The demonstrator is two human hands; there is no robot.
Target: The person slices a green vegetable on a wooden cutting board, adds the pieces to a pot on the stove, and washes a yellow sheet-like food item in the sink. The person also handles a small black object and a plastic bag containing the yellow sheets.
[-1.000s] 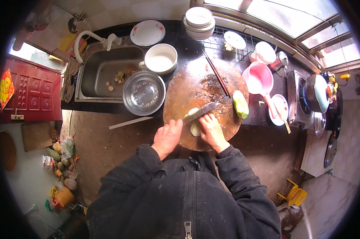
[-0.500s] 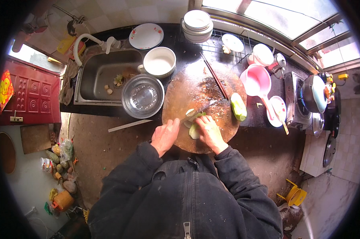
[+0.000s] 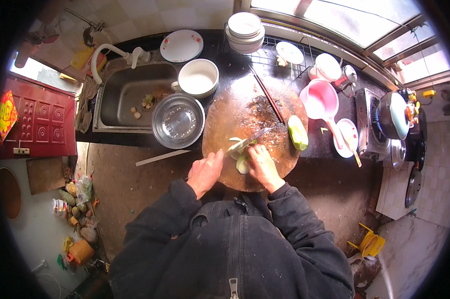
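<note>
"Gripping the knife (image 3: 250, 140) with the left hand (image 3: 206, 173), mid-frame?"

"Yep, clenched round it; right hand (image 3: 264, 167) grasps the pale-green pieces (image 3: 242, 165), probably for steadiness (sensible). Green chunk (image 3: 298, 133) sits right of centre, presumably clear of the knife."

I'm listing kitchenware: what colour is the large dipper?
The dipper is pink, best seen in the head view.

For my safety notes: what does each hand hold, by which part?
Left hand: the knife, by its handle end. Right hand: the green vegetable, at its right side.
</note>
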